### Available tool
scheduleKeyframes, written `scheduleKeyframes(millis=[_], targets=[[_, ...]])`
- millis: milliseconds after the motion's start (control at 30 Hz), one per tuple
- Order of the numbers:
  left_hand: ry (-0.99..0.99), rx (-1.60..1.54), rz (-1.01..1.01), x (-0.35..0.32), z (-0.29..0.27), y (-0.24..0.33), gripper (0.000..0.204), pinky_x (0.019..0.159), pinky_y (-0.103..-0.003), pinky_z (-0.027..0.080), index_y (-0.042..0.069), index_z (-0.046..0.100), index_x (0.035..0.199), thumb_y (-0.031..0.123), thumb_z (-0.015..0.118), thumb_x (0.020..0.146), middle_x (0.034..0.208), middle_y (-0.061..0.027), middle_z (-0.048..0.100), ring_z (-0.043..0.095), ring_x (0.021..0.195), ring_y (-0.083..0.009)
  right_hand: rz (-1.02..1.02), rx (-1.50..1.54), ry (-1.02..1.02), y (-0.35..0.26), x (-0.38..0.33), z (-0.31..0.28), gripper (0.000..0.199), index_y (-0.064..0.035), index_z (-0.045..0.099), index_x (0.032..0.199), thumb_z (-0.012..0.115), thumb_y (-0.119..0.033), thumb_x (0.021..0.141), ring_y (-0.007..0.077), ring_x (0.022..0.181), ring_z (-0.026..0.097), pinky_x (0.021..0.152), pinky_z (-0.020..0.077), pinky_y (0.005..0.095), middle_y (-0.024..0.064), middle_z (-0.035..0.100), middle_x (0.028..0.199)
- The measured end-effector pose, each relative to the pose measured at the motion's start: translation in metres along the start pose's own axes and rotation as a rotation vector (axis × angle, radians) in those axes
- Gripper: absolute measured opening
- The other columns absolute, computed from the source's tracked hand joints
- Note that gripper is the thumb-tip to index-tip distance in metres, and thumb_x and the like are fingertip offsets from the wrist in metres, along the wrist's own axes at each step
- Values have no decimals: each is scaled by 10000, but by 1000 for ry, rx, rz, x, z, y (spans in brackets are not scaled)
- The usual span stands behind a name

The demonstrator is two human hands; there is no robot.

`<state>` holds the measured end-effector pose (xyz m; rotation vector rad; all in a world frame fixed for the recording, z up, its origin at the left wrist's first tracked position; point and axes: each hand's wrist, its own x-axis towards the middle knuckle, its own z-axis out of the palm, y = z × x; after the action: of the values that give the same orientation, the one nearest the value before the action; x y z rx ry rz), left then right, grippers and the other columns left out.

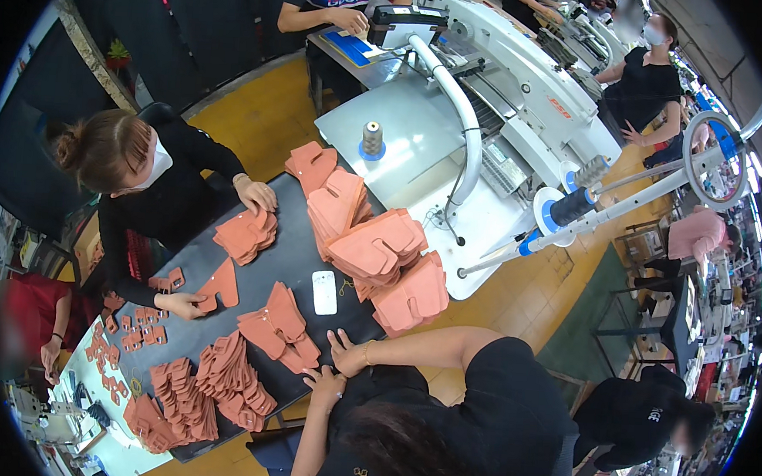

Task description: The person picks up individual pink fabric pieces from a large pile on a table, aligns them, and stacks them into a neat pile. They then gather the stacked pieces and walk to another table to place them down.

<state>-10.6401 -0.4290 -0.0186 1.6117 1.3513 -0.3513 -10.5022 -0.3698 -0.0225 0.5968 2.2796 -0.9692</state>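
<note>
My right hand [348, 354], with a thin bracelet at the wrist, rests on the near edge of the black table [248, 273], its fingers spread and nothing in them. Just below it, my left hand [327, 386] has its fingers stretched out beside the table edge. Close by lies a stack of orange-brown cut pieces [278, 323]; I cannot tell whether my left fingers touch it. A white phone-like slab [324, 293] lies just beyond my right hand. Larger stacks of notched pieces [380, 247] stand along the table's right side.
Opposite, a co-worker [153, 189] handles a piece [219, 287] and a small stack [246, 234]. Fanned piles [184, 396] and small parts [142, 328] cover the near left. A white sewing machine [530, 81] with thread cones [371, 140] stands beyond. Other people work around.
</note>
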Motion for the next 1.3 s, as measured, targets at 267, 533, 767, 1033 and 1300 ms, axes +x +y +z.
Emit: scheduleKeyframes(millis=[267, 533, 767, 1033, 1300], targets=[[39, -157, -92, 6, 9, -7, 549, 1107, -645, -21, -39, 481, 1291, 385, 417, 948, 1437, -279, 306, -96, 1346, -621, 12, -110, 12, 2, 4, 7, 699, 298, 239, 1307, 444, -255, 932, 628, 1346, -56, 1072, 67, 724, 494, 203, 1383], [18, -62, -78, 20, 24, -23, 563, 1114, -640, 3, -43, 423, 1318, 377, 428, 944, 1424, -281, 313, -93, 1342, -624, 1, -52, 0, 5, 6, 7, 635, 267, 303, 1304, 431, -242, 945, 642, 1329, -96, 1068, 36, 728, 487, 184, 1396], [73, -152, -252, 16, 26, -12, 655, 1114, -585, 211, 13, 359, 1367, 443, 498, 893, 1471, -440, -38, 8, 1343, -645, 91, 93, -19, 10, 5, 12, 699, 277, 158, 1342, 442, -212, 931, 673, 1286, -137, 1114, 15, 643, 552, -85, 1356], [74, -246, -293, -2, 7, 11, 648, 1118, -581, 206, 40, 379, 1378, 454, 506, 896, 1496, -404, -49, -13, 1366, -616, -25, -19, 4, 17, 5, 17, 680, 337, 163, 1274, 400, -202, 933, 672, 1272, -189, 1095, -7, 678, 616, 37, 1272], [62, -221, -276, 1, 8, 11, 625, 1115, -588, 212, 49, 378, 1373, 449, 495, 907, 1495, -402, -64, -34, 1362, -619, -55, -32, -27, 15, 0, 11, 685, 342, 158, 1271, 391, -208, 936, 684, 1262, -183, 1090, 2, 685, 619, 27, 1265]])
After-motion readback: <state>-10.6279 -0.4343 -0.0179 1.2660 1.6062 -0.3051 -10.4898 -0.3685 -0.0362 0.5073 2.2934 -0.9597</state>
